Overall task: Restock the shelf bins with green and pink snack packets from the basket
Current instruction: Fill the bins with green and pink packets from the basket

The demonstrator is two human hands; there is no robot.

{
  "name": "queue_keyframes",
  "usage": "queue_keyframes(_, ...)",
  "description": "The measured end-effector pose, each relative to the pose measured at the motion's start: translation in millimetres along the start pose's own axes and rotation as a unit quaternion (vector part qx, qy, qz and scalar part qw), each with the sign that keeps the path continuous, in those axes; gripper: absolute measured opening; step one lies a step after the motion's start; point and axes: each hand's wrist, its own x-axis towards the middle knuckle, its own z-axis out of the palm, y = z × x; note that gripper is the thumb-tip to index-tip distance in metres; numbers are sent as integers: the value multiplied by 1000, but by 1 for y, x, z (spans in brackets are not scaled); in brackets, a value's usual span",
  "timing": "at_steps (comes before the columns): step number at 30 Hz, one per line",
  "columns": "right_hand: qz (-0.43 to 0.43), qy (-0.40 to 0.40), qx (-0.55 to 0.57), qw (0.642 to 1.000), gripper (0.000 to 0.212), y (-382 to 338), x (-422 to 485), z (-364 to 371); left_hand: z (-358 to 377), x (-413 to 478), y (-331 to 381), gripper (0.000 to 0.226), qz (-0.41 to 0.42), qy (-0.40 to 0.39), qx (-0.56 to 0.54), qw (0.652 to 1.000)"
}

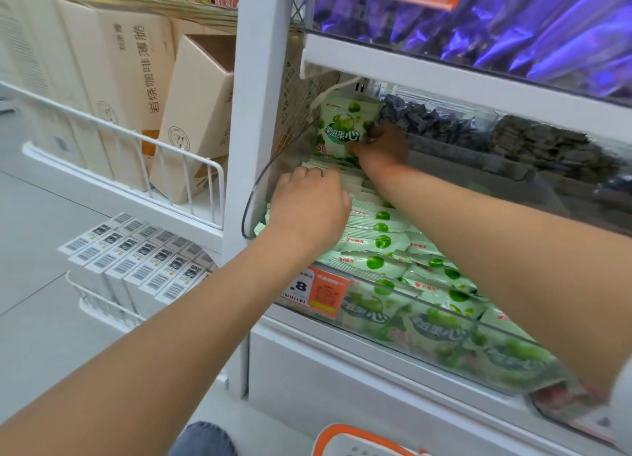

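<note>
My right hand (379, 147) pinches a green-and-white foil snack packet (342, 127), which stands upright at the back left of the clear plastic shelf bin (444, 339). My left hand (311, 206) lies knuckles-up on the rows of matching green packets (379, 243) filling the bin. Its fingers are bent down among them, and I cannot tell whether they grip one.

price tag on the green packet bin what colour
The price tag is orange, seen in the head view.
</note>
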Motion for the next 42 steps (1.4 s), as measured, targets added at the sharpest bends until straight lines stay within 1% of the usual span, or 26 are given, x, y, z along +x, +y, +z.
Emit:
queue_keyframes(3,-13,19,3,1000,46,5,-9,-7,0,0,0,39,6,0,-16,1000)
queue_keyframes(6,-23,12,-34,999,30,9,-29,-26,-5,0,0,38,1,13,-50,999)
queue_keyframes(8,-63,-19,-77,995,16,15,-49,-44,-14,-4,3,36,-4,31,-51,998)
queue_keyframes(11,-114,-39,-144,982,12,28,-88,-84,-36,-22,22,28,5,67,-46,997)
queue_keyframes(13,-147,-43,-176,973,9,34,-118,-116,-54,-45,45,21,-8,55,-95,994)
queue_keyframes(15,-174,-37,-184,967,7,42,-150,-148,-67,-76,73,17,-30,-5,-146,989)
queue_keyframes(17,-198,-20,-187,962,5,55,-184,-177,-70,-111,99,17,-31,-69,-171,982)
queue_keyframes(19,-220,-15,-196,955,3,76,-220,-199,-61,-148,123,18,-42,-141,-177,973)
queue_keyframes(20,-216,-21,-201,955,3,91,-237,-206,-51,-166,131,19,-47,-183,-170,967)
queue_keyframes(22,-156,-76,-218,961,5,127,-271,-212,-25,-199,142,16,-47,-273,-148,949)
queue_keyframes(24,-67,-162,-240,955,8,178,-305,-213,5,-231,144,16,-32,-356,-113,927)
queue_keyframes(26,29,-254,-244,936,10,234,-340,-215,34,-258,141,25,-14,-417,-82,905)
queue_keyframes(28,113,-329,-265,900,12,285,-372,-218,57,-276,139,24,-15,-459,-64,886)
queue_keyframes(30,158,-390,-294,858,14,320,-395,-214,72,-286,139,24,-20,-487,-54,872)
queue_keyframes(31,167,-410,-299,845,16,331,-402,-209,78,-290,141,27,-27,-497,-57,865)
queue_keyframes(33,171,-439,-306,827,12,342,-413,-193,86,-294,143,29,-39,-514,-65,854)
queue_keyframes(35,143,-473,-326,806,10,346,-422,-176,94,-297,142,28,-48,-520,-68,850)
queue_keyframes(38,88,-520,-375,762,5,344,-446,-152,105,-304,139,32,-55,-526,-71,846)
queue_keyframes(40,73,-531,-429,727,15,343,-463,-141,109,-307,138,33,-59,-533,-77,840)
queue_keyframes(42,82,-535,-459,704,23,343,-473,-138,111,-308,138,30,-55,-537,-81,838)
